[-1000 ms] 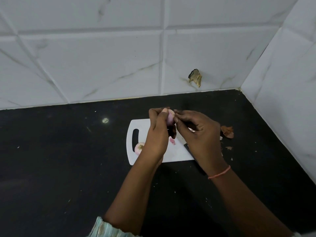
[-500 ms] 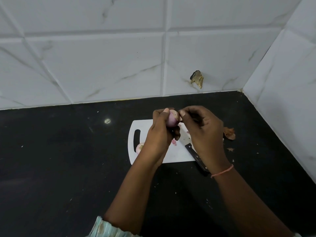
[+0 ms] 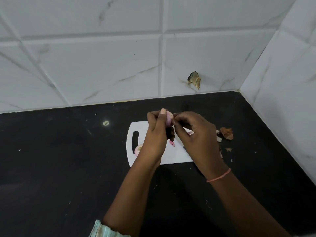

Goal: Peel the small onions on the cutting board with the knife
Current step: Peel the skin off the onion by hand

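Observation:
Above the white cutting board (image 3: 177,155), my left hand (image 3: 155,134) grips a small pinkish onion (image 3: 169,119) between thumb and fingers. My right hand (image 3: 198,139) meets it from the right, its fingertips pinching at the onion's top edge. A second small onion (image 3: 137,148) lies on the board by the handle slot, partly hidden by my left wrist. A pink scrap of peel (image 3: 172,143) lies mid-board. Only a dark sliver of the knife (image 3: 185,148) shows on the board under my right hand.
Brown onion skins (image 3: 226,133) and small flakes lie on the black counter right of the board. White tiled walls close the back and right side. A dried scrap (image 3: 194,79) sticks to the back wall.
My right hand has sunk back over the knife, which showed half a second ago. Both hands stay at the held onion.

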Demonstrator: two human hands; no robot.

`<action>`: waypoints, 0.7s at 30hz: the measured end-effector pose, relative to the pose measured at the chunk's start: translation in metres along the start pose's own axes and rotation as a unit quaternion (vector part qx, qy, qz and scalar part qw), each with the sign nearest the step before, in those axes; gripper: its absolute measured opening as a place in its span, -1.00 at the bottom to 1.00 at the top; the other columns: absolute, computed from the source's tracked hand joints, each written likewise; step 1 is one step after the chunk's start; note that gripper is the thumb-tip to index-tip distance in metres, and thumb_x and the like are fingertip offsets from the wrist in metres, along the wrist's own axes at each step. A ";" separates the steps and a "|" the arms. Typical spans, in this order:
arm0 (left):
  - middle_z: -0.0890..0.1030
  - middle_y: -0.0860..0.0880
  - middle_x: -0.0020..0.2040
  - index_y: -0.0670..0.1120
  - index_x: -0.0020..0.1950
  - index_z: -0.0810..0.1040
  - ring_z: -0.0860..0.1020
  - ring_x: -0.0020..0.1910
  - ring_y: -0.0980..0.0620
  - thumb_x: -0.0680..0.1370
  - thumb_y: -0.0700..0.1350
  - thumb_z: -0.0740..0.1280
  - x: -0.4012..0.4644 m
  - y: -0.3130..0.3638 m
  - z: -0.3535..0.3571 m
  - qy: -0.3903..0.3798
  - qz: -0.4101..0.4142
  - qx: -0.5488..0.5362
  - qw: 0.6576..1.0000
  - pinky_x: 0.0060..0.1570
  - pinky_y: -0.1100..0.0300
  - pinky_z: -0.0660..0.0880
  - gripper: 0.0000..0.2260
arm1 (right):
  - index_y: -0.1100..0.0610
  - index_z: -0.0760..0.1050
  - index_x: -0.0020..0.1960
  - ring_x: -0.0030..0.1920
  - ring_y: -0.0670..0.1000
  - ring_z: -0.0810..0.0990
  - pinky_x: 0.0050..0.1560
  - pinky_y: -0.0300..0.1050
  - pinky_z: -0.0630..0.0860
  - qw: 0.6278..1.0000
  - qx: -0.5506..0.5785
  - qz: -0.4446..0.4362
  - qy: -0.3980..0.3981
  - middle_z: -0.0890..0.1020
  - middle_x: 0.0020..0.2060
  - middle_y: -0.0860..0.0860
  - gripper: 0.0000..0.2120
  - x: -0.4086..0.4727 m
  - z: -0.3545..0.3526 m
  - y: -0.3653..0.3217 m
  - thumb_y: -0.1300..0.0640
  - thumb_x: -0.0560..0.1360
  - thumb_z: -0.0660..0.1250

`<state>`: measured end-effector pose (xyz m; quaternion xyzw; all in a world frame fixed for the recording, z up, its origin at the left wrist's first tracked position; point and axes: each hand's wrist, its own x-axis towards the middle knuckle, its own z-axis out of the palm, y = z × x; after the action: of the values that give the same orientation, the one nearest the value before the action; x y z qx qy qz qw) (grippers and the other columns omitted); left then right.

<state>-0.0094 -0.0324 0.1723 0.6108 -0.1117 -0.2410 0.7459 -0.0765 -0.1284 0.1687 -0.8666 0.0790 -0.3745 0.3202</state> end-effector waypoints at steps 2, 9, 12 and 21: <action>0.52 -0.10 -0.10 -0.06 0.06 0.35 0.49 -0.28 0.04 0.71 0.03 0.10 0.000 0.000 0.000 -0.003 0.002 0.015 1.000 -0.32 0.14 0.45 -0.83 | 0.22 0.57 -0.03 -0.08 -0.15 0.54 -0.02 -0.41 0.48 0.999 -0.026 -0.006 -0.025 0.62 -0.10 0.03 -0.95 0.001 0.002 0.002 0.25 0.53 0.38; 0.53 -0.10 -0.13 -0.08 0.05 0.37 0.45 -0.34 0.03 0.71 -0.01 0.11 0.000 0.003 -0.009 -0.054 -0.001 0.041 0.998 -0.31 0.15 0.44 -0.83 | 0.23 0.46 -0.06 -0.10 -0.12 0.43 -0.05 -0.52 0.35 0.995 -0.043 -0.013 -0.087 0.52 -0.09 0.05 -0.95 0.006 -0.001 0.006 0.24 0.54 0.31; 0.54 -0.13 -0.07 -0.08 0.09 0.40 0.47 -0.32 0.06 0.70 0.01 0.12 0.001 0.005 -0.015 -0.083 -0.007 0.048 0.995 -0.29 0.18 0.47 -0.83 | 0.21 0.45 -0.03 -0.07 -0.12 0.46 -0.03 -0.46 0.41 0.995 -0.014 0.012 -0.095 0.50 -0.10 0.00 -0.94 0.008 -0.003 0.009 0.21 0.55 0.28; 0.66 -0.12 -0.02 -0.18 0.16 0.48 0.57 -0.20 0.03 0.43 0.06 0.41 0.003 0.001 -0.020 -0.039 -0.043 -0.112 0.992 -0.17 0.19 0.53 -0.58 | 0.08 0.50 0.11 -0.04 -0.15 0.64 -0.13 -0.37 0.54 0.951 0.230 0.208 -0.007 0.63 -0.04 -0.10 -0.80 0.010 -0.010 0.002 0.01 0.55 0.32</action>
<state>0.0027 -0.0173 0.1682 0.5176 -0.0869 -0.3077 0.7936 -0.0766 -0.1388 0.1788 -0.7364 0.1670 -0.3018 0.5821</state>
